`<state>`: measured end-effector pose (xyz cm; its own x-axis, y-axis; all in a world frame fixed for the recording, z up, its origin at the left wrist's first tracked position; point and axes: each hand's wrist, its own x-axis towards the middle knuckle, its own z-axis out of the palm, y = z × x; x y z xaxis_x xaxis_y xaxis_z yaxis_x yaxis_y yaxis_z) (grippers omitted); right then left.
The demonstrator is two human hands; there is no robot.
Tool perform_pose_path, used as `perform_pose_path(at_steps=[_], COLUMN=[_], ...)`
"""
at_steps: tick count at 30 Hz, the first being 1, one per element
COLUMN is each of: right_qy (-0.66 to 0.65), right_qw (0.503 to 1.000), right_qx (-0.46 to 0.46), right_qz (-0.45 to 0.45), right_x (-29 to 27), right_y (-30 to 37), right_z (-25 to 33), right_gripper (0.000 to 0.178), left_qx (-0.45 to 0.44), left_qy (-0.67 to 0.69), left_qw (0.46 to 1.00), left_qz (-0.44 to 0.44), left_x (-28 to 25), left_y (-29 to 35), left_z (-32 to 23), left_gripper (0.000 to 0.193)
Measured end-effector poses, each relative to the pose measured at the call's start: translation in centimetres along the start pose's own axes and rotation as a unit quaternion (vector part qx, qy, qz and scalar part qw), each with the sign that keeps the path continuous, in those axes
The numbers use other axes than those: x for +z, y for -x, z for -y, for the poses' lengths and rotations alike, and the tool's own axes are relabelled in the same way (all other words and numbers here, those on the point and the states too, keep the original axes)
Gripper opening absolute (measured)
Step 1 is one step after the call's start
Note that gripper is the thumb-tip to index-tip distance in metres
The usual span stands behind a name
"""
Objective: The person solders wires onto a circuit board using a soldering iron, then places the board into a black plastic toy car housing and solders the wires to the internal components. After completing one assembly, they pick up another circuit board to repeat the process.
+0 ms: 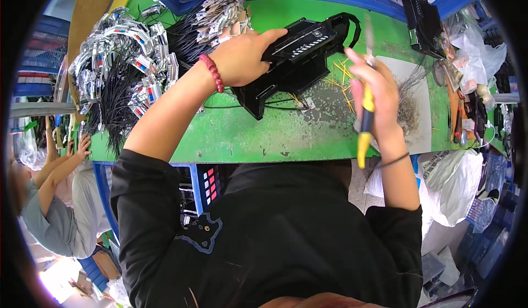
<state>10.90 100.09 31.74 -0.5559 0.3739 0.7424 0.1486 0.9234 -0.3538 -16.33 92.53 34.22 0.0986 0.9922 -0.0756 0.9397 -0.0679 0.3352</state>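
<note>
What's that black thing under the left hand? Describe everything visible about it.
The black housing looks like hard, glossy plastic, long and angular, with pale slanted stripes on its upper face and a loop at its right end. It lies slantwise on the green table, right end farther away. The left hand holds its left part.

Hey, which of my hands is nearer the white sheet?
Right. Your right hand, holding the yellow tool, overlaps the left side of the white sheet in view; your left hand is farther left, on the black casing.
</note>
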Motion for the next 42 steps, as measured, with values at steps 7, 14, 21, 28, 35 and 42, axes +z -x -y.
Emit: perform_pose_path(at_steps=[7,14,21,28,35,42], right_qy=[-0.007,-0.024,-0.029,-0.037,-0.028,-0.020], right_qw=[0.997,0.998,0.998,0.999,0.999,0.999], right_qx=[-0.041,-0.027,-0.025,-0.030,-0.038,-0.040], right_qz=[0.070,0.057,0.051,0.024,0.015,0.020], right_x=[4.3,5.4,5.6,5.8,6.1,6.2], right_y=[-4.1,-3.6,-3.5,-3.5,-3.4,-3.6], right_z=[-1.9,-2.4,-1.9,-2.1,-2.1,-2.5], right_gripper=[0.031,0.037,0.038,0.035,0.035,0.035], left_qx=[0.035,-0.045,-0.147,-0.127,-0.105,-0.141], left_qy=[-0.055,0.193,0.325,0.274,0.331,0.337], left_qw=[0.978,0.972,0.891,0.918,0.897,0.919], left_qz=[-0.196,-0.124,-0.280,-0.258,-0.273,-0.145], left_x=[-2.6,6.1,9.8,8.6,9.2,9.7], left_y=[3.9,7.9,4.1,4.2,2.7,6.4], left_z=[-3.7,-7.9,-7.8,-7.0,-6.1,-5.9], left_gripper=[0.039,0.079,0.076,0.077,0.070,0.059])
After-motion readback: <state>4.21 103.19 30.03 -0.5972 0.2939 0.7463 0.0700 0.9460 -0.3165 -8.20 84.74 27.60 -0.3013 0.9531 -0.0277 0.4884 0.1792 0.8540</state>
